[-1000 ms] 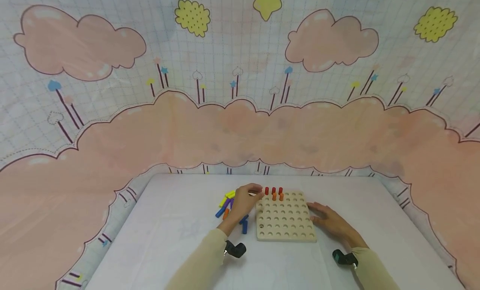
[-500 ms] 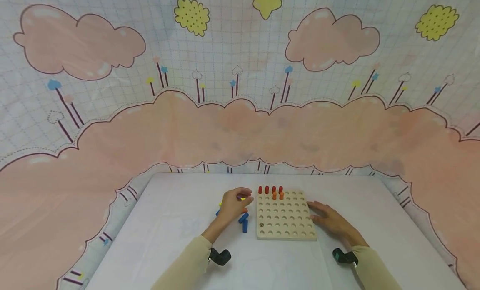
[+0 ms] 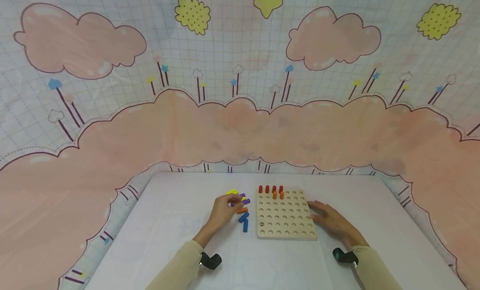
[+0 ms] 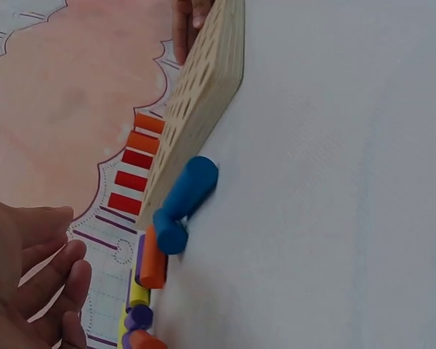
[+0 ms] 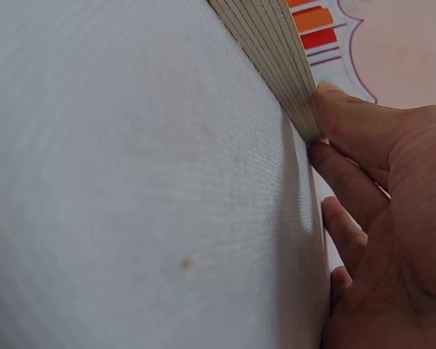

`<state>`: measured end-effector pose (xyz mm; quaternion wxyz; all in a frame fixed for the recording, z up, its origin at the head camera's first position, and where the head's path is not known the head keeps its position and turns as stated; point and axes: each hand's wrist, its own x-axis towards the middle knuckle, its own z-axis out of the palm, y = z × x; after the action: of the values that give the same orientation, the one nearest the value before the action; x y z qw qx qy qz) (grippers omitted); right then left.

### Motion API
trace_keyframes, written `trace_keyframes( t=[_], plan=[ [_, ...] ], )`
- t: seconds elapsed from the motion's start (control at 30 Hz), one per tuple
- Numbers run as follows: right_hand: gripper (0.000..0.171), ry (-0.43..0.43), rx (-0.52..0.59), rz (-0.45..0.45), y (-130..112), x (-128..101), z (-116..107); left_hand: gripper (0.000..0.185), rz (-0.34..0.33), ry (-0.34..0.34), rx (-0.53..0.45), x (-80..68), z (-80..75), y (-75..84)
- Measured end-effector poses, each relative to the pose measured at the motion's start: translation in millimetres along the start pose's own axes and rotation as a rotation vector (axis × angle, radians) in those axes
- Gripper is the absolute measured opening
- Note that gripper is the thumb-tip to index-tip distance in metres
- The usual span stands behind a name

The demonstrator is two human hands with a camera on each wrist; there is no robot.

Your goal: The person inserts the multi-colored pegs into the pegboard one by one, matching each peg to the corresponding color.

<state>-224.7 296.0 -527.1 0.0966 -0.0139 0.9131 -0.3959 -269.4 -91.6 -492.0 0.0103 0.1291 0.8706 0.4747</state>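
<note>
Sitting on the white table (image 3: 157,215) is a wooden board (image 3: 281,221). The right hand (image 3: 330,219) touches its right edge, fingers spread. The left hand (image 3: 221,211) is by the loose pegs (image 3: 242,211), thumb and fingers apart. Red pegs (image 3: 267,189) and orange pegs (image 3: 282,195) stand in the board.

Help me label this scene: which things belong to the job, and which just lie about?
Likely the job's:
pegboard
standing red pegs
standing orange pegs
loose pegs

Likely just around:
white table
patterned backdrop
black wrist devices
</note>
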Motion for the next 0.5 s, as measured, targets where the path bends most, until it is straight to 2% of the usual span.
trace_keyframes(
  t=[0.17,0.5],
  plan=[
    [0.062,-0.002,0.002,0.008,-0.8,-1.5,0.1,0.022,-0.03,-0.016,0.021,-0.8,2.2,-8.4],
    [0.06,0.003,0.012,-0.009,-1.2,-1.9,0.6,0.016,0.006,0.025,0.142,5.4,9.0,-23.6]
  ],
)
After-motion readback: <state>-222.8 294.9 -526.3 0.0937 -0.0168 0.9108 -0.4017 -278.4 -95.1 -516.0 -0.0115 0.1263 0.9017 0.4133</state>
